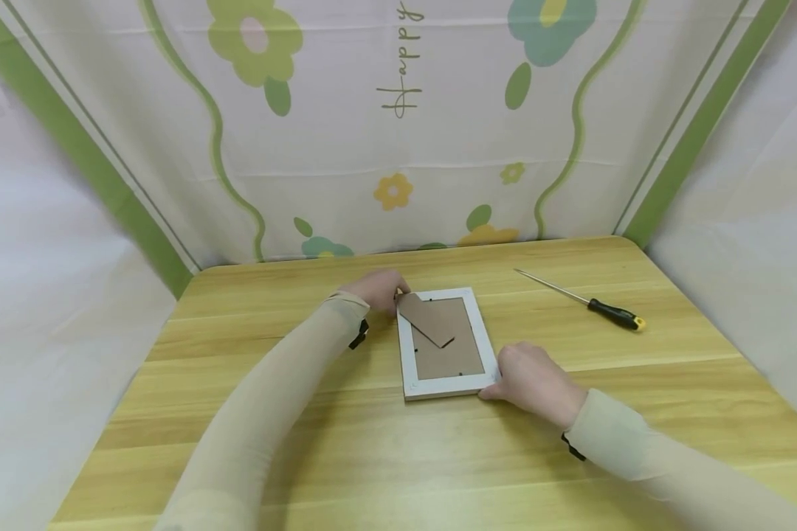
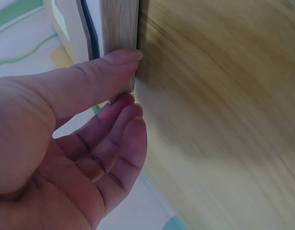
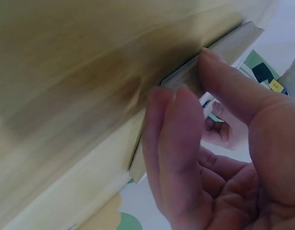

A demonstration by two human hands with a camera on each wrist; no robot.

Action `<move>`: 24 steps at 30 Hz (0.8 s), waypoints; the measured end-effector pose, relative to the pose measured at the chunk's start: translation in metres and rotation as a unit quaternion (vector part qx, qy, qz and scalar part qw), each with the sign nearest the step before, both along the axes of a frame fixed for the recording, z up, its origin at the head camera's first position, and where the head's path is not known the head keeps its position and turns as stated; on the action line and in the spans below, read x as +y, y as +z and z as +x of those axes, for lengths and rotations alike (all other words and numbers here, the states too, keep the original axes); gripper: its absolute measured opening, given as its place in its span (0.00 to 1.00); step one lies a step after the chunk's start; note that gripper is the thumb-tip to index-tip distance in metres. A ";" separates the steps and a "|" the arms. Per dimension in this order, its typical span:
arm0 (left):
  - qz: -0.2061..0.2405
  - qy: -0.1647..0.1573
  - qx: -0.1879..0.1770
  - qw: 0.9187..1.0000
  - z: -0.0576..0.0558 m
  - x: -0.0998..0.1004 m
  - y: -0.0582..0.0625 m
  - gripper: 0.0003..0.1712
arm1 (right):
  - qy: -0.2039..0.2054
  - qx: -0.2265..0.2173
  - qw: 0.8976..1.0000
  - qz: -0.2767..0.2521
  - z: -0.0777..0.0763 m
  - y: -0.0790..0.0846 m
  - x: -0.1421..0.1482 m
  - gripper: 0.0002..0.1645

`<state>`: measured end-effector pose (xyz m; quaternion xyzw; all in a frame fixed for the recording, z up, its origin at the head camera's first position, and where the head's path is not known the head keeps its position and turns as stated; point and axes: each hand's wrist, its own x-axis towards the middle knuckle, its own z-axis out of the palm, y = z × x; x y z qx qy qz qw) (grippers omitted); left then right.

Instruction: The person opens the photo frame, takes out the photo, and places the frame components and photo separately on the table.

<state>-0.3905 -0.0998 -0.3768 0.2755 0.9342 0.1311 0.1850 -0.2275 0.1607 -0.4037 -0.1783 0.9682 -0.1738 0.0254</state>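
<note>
The left hand point(image 1: 375, 287) pinches the picture frame point(image 1: 480, 324) at its far left corner, thumb along the side edge and the other fingers point(image 2: 133, 139) curled round the end. The right hand point(image 1: 534, 380) pinches the frame's near right corner, its thumb against the near edge and its fingers at the right side. Gripping opposite corners probably steadies the frame against turning and leaves its middle uncovered. The frame lies back up on the worktop point(image 1: 438, 464); whether a corner is slightly raised, I cannot tell. This puts the brown backing board point(image 1: 448, 361) on top, with small dark tabs point(image 1: 416, 349) around it, seemingly to retain the board. The stand leg point(image 1: 428, 322) slants across the frame from the far left corner, presumably to prop it upright. Right of the frame, well apart, rests a screwdriver point(image 1: 604, 309), perhaps set aside so both hands are free.
</note>
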 end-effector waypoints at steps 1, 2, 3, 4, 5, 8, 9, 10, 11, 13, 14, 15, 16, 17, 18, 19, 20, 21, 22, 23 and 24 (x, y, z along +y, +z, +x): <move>0.002 -0.001 0.001 1.000 -0.001 0.000 -0.001 0.22 | 0.000 0.001 1.000 0.002 0.000 0.000 0.000 0.29; 0.005 -0.003 0.001 1.000 -0.001 -0.001 -0.001 0.21 | -0.001 0.002 1.000 0.003 0.000 0.000 -0.001 0.29; 0.007 -0.006 0.002 1.000 -0.002 -0.001 -0.002 0.21 | -0.001 0.002 1.000 0.005 0.000 0.000 -0.001 0.29; 0.009 -0.009 0.004 1.000 -0.003 -0.002 -0.003 0.20 | -0.002 0.001 1.000 0.007 0.000 0.000 -0.001 0.29; 0.010 -0.012 0.006 1.000 -0.003 -0.002 -0.003 0.20 | -0.004 -0.001 1.000 0.008 -0.001 0.001 -0.001 0.29; 0.015 -0.019 0.011 1.000 -0.004 -0.003 -0.005 0.19 | -0.009 -0.010 1.000 0.011 -0.001 0.001 -0.002 0.28; 0.017 -0.021 0.012 1.000 -0.004 -0.004 -0.006 0.19 | -0.010 -0.012 1.000 0.012 -0.001 0.001 -0.002 0.28; 0.019 -0.021 0.013 1.000 -0.004 -0.004 -0.006 0.20 | -0.011 -0.015 1.000 0.012 -0.001 0.002 -0.002 0.28; 0.021 -0.021 0.013 0.999 -0.005 -0.004 -0.007 0.20 | -0.013 -0.017 1.000 0.013 -0.001 0.002 -0.002 0.28; 0.023 -0.021 0.012 0.999 -0.004 -0.004 -0.008 0.20 | -0.014 -0.020 1.000 0.014 0.000 0.003 -0.003 0.28; 0.022 -0.021 0.013 0.999 -0.004 -0.004 -0.008 0.20 | -0.014 -0.021 1.000 0.015 0.000 0.004 -0.003 0.28; 0.021 -0.020 0.014 0.999 -0.004 -0.005 -0.009 0.20 | -0.014 -0.022 1.000 0.016 0.000 0.004 -0.003 0.28; 0.020 -0.019 0.014 1.000 -0.003 -0.005 -0.009 0.20 | -0.014 -0.023 1.000 0.016 0.001 0.005 -0.003 0.28; 0.018 -0.018 0.014 1.000 -0.003 -0.006 -0.010 0.20 | -0.014 -0.024 0.999 0.017 0.001 0.005 -0.003 0.28; 0.017 -0.018 0.014 1.000 -0.003 -0.006 -0.010 0.20 | -0.014 -0.025 0.999 0.018 0.001 0.005 -0.002 0.28; 0.017 -0.017 0.012 1.000 -0.002 -0.007 -0.011 0.21 | -0.014 -0.027 0.999 0.019 0.001 0.005 -0.002 0.27; 0.016 -0.015 0.012 1.000 -0.002 -0.008 -0.012 0.23 | -0.013 -0.029 0.999 0.019 0.001 0.006 -0.002 0.27; 0.016 -0.013 0.012 1.000 -0.002 -0.010 -0.012 0.25 | -0.013 -0.030 0.999 0.021 0.001 0.006 -0.001 0.26; 0.016 -0.011 0.011 1.000 -0.002 -0.011 -0.013 0.28 | -0.013 -0.033 0.999 0.022 0.001 0.006 0.000 0.26; 0.016 -0.008 0.009 1.000 -0.001 -0.013 -0.013 0.30 | -0.012 -0.035 0.999 0.022 0.001 0.006 0.001 0.25; 0.019 -0.003 0.007 1.000 0.000 -0.015 -0.012 0.33 | -0.011 -0.038 0.999 0.024 0.001 0.007 0.002 0.23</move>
